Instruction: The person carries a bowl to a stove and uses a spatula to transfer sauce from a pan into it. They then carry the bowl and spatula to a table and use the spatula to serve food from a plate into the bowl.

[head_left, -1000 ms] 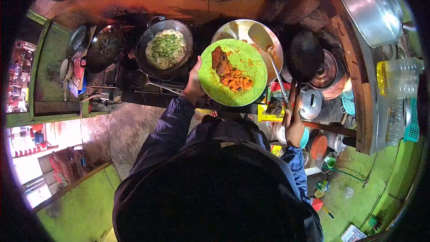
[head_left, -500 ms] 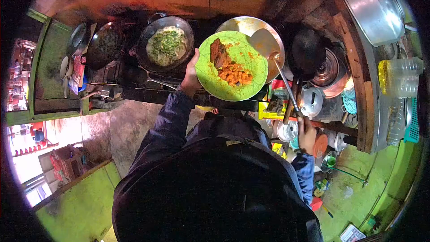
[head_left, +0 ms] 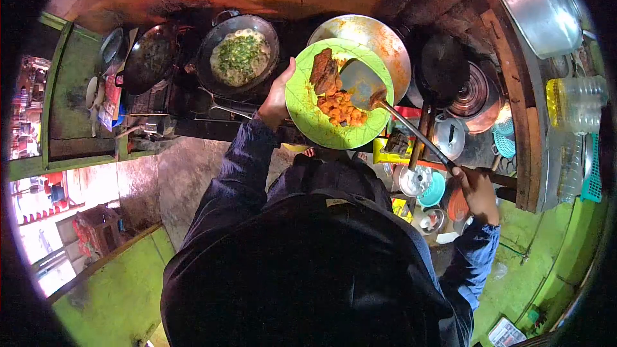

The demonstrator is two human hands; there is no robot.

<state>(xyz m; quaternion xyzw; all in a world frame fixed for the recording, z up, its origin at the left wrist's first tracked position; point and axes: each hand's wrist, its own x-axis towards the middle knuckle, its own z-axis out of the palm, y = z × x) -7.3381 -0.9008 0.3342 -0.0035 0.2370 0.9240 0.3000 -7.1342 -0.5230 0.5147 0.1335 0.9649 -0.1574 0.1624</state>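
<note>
My left hand [head_left: 276,98] grips the left rim of a green plate [head_left: 306,120], with the thumb up at the edge. Orange chunks of food [head_left: 340,108] and a dark reddish-brown piece [head_left: 324,71] lie on it. In my right hand [head_left: 477,193], out to the right, is the end of the long handle of a metal spatula [head_left: 360,83]. The spatula's wide blade is over the plate, right beside the orange chunks. Behind the plate, partly hidden by it, stands a wide metal wok [head_left: 395,45] with orange sauce smears inside.
To the left, a dark wok [head_left: 273,42] holds a pale, green-topped mixture; another dark pan [head_left: 151,58] sits farther left. Blackened cookware [head_left: 443,74] and a lidded pot [head_left: 450,138] are on the right. A wooden post [head_left: 514,83] and plastic bottles [head_left: 578,104] border that side.
The spatula blade has come down and left from the wok's edge to beside the food on the plate. My right hand has moved outward to the right. The plate has shifted slightly right.
</note>
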